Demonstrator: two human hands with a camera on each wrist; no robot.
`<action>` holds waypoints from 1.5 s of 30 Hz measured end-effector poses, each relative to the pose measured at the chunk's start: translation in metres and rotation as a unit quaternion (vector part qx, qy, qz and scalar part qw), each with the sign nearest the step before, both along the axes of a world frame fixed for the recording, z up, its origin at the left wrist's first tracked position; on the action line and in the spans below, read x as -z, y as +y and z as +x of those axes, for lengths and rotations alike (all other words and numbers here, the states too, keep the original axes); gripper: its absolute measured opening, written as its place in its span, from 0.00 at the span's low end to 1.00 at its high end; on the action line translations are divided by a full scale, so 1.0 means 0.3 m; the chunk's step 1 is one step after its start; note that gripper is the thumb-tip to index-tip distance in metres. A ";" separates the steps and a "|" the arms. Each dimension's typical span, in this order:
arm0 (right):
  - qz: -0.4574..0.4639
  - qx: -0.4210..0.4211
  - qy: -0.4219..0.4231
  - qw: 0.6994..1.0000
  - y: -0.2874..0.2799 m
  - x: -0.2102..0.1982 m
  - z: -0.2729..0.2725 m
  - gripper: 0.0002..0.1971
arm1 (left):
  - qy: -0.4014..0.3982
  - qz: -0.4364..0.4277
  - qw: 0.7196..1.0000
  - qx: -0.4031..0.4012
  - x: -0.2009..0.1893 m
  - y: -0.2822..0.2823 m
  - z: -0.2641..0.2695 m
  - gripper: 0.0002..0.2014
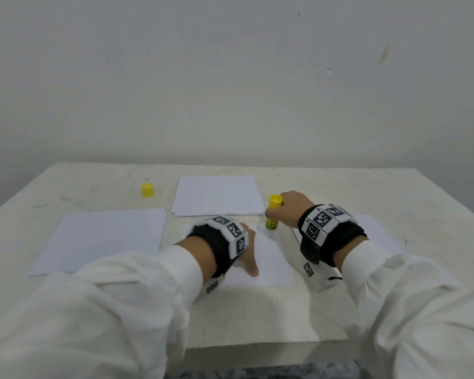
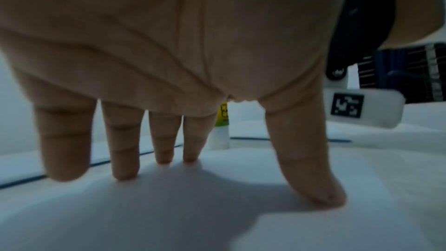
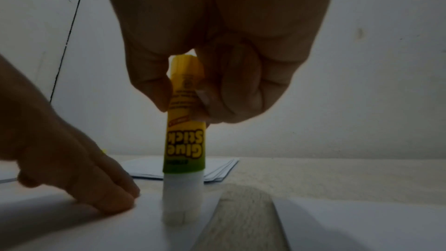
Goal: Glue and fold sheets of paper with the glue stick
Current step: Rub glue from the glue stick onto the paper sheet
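Observation:
A small white sheet point(image 1: 271, 263) lies on the table in front of me. My left hand point(image 1: 248, 254) presses it flat with straight, spread fingers point(image 2: 124, 159). My right hand point(image 1: 285, 209) grips a yellow and green glue stick point(image 1: 273, 213) upside down near its base end. The white glue tip point(image 3: 177, 215) touches the far right corner of the sheet point(image 3: 120, 226). The glue stick point(image 2: 223, 119) shows partly behind my left fingers. Its yellow cap point(image 1: 147, 190) stands alone at the far left of the table.
A stack of white sheets point(image 1: 216, 195) lies at the far middle. A larger pile of paper point(image 1: 101, 239) lies at the left. Another sheet point(image 1: 378, 236) lies at the right, under my right wrist. The white table point(image 1: 257, 318) ends at a near edge.

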State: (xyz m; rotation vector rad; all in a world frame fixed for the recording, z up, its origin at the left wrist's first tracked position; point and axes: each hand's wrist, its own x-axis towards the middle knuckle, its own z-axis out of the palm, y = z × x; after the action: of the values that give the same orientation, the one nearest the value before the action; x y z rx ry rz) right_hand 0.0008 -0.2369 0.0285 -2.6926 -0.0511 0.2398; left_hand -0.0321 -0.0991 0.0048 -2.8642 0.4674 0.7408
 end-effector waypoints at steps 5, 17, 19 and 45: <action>-0.010 -0.035 0.006 0.999 -0.013 -0.014 -0.024 0.17 | -0.002 0.047 0.999 -0.007 0.021 -0.022 0.013 0.43; 0.011 -0.100 0.028 0.994 -0.104 -0.017 -0.285 0.14 | -0.015 0.030 0.999 -0.024 0.024 -0.021 0.003 0.46; 0.044 -0.085 0.050 0.994 -0.125 -0.024 -0.290 0.10 | -0.010 0.025 0.999 -0.025 0.022 -0.021 -0.005 0.45; 0.062 0.169 0.023 0.983 -0.039 0.040 0.154 0.17 | -0.023 -0.068 0.997 0.002 0.055 0.088 0.010 0.38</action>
State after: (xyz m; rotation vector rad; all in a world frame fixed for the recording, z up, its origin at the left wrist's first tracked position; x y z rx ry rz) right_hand 0.0471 -0.2486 0.0164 -2.5185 0.3886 0.1849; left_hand -0.0292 -0.0727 -0.0117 -2.9971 0.5370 0.6650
